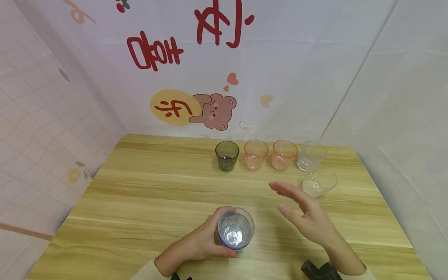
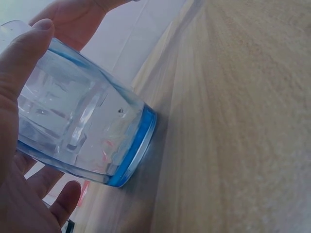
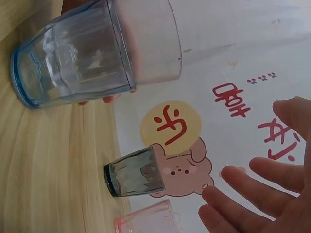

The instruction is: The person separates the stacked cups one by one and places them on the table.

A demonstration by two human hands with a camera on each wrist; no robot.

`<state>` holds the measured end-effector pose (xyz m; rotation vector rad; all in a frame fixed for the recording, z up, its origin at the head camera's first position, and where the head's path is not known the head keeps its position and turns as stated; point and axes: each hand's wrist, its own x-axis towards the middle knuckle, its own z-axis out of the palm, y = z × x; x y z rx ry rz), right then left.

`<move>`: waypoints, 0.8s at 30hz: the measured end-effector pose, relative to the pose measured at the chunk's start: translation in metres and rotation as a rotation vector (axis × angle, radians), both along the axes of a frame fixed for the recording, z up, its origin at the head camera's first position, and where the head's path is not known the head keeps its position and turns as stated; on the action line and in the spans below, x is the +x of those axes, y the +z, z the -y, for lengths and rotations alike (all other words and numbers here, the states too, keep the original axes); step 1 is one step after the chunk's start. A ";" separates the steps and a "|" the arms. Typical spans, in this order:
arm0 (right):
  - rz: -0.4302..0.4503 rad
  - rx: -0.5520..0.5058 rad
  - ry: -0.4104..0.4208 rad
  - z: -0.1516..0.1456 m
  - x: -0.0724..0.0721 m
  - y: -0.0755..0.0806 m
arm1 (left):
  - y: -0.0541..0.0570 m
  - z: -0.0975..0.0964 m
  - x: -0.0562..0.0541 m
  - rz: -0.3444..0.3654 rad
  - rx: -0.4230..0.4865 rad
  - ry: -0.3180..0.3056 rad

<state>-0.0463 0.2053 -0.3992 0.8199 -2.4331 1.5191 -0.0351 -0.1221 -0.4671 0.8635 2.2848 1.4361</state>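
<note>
Near the front of the table, my left hand [image 1: 204,241] holds a blue-tinted cup [image 3: 73,63] from its left side, thumb and fingers curled round it. A clear cup [image 3: 150,43] is nested inside and sticks out above the blue rim. In the left wrist view the blue cup [image 2: 87,111] shows a bright blue base close to the wood. To the right, my right hand [image 1: 311,217] hovers apart from the cups, fingers extended and thumb spread, with nothing in it. Its loosely spread fingers [image 3: 272,174] also show in the right wrist view.
Along the back of the table stand a dark grey cup [image 1: 227,155], two pinkish-orange cups [image 1: 256,154] and a clear cup [image 1: 312,156]. Another clear cup [image 1: 319,182] stands just in front, beyond my right hand. A printed cloth [image 1: 294,70] hangs behind the table.
</note>
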 end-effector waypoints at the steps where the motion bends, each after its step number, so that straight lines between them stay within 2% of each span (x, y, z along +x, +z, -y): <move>1: -0.002 0.008 0.001 0.001 0.000 0.000 | 0.000 0.000 0.000 0.000 0.002 -0.001; 9: -0.018 0.044 0.036 0.010 -0.002 -0.002 | -0.001 0.000 -0.001 0.009 0.011 -0.005; 24: -0.028 0.039 0.086 0.020 0.001 -0.005 | -0.001 0.001 0.000 0.018 -0.005 0.000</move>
